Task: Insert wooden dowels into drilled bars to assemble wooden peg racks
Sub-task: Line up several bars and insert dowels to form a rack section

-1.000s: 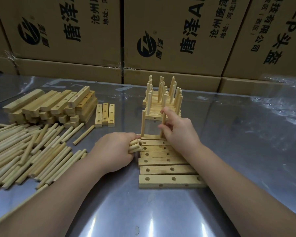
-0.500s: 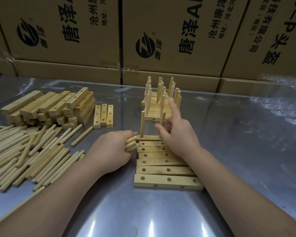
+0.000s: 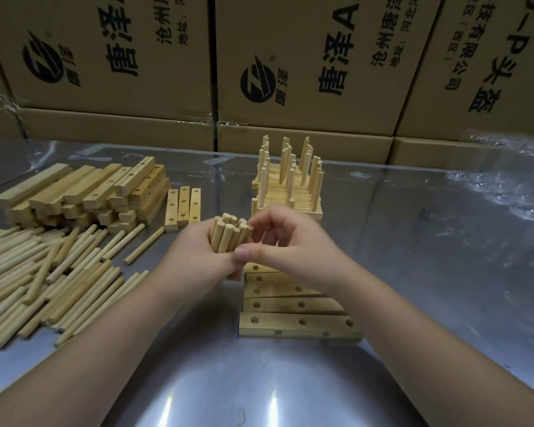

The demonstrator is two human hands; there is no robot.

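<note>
Steel counter (image 3: 259, 389) is sitting before cardboard cartons (image 3: 321, 57) printed "唐泽" and "沧州唐泽", with both hands meeting at a handful of dowels.
Head view: the left grip (image 3: 195, 257) is wrapping around an upright bundle of dowels (image 3: 228, 235), raised near the far end of the row of drilled bars (image 3: 299, 326). The right grip (image 3: 293, 241) is curling against the bundle's edge, and I cannot tell whether it is pinching one. The dowels are looking light, stiff and smooth, so pinching one near its top end is likely working best.

1 head-worn view, facing forward and down, close over the hands (image 3: 253, 251)
</note>
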